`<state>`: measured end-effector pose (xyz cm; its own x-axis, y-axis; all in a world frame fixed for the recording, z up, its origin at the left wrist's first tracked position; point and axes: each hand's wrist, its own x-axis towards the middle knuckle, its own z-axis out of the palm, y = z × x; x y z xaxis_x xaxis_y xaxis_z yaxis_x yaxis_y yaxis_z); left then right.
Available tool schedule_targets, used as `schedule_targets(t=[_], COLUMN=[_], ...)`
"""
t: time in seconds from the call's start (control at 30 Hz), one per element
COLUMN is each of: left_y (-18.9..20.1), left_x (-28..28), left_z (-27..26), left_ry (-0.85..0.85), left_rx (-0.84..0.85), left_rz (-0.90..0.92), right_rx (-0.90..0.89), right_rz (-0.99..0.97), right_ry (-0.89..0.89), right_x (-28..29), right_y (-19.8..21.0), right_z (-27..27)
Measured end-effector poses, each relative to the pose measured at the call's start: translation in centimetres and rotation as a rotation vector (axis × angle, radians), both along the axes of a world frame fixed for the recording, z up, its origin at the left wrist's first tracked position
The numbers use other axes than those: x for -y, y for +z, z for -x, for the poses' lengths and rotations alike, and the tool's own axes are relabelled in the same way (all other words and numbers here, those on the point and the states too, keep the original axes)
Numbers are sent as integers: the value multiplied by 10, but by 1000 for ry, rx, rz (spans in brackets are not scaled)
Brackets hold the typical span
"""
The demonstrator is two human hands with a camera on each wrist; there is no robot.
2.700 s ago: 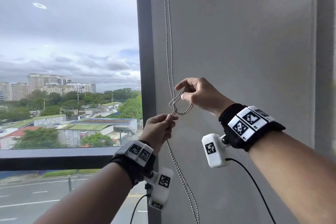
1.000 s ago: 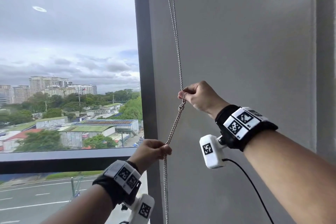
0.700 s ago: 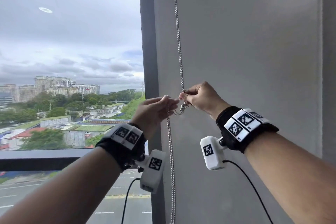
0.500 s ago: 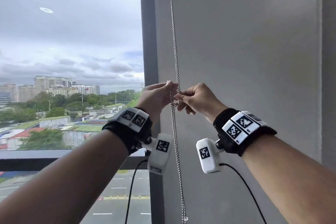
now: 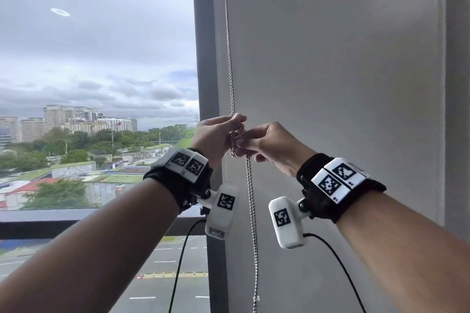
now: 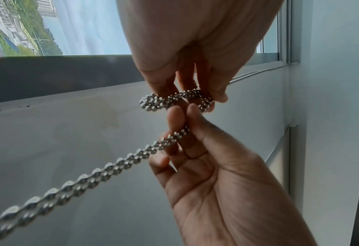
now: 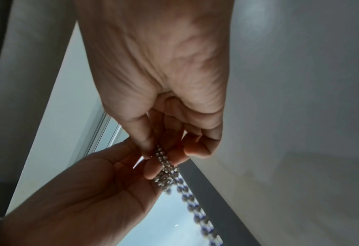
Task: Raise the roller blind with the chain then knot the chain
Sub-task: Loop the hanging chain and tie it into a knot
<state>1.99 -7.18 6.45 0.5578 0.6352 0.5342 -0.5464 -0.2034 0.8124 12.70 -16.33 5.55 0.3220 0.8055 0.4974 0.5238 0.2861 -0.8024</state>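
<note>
Pinching a bunched loop of metal bead chain [image 5: 237,141] between left hand [image 5: 216,136] and right hand [image 5: 273,146], fingertips meeting beside the dark window frame [image 5: 203,58]; apparently a half-formed knot, doubled strands hanging below against the grey wall [image 5: 343,71].

Soft overcast daylight is coming in through the large glass window [image 5: 96,84], leaving the plain grey wall [image 5: 343,84] evenly dim. A pale oval ceiling-light reflection [image 5: 60,12] is glaring on the glass. In both wrist views straight edges are bowing, palms are lying in shadow, and the silver bead chain [image 6: 48,198] is blurring near the lens.
</note>
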Motion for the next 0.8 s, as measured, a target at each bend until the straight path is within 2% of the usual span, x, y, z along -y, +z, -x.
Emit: schedule_targets(t=[0.2, 0.3, 0.47, 0.6, 0.8], left_y=[-2, -5, -2, -3, -3], left_x=[1, 2, 4, 7, 4], left_z=[5, 5, 4, -2, -2], left_ry=[23, 70, 114, 123, 116], left_rx=[-53, -47, -11, -92, -112], left_rz=[7, -47, -25, 6, -24], right_rx=[147, 148, -44, -114, -335], right_rz=[-123, -163, -224, -212, -151], right_ry=[-215, -299, -265, -217, 65], right_x=[-8, -12, -11, -18, -11], right_y=[6, 11, 22, 26, 24], right_z=[-12, -13, -2, 2, 5])
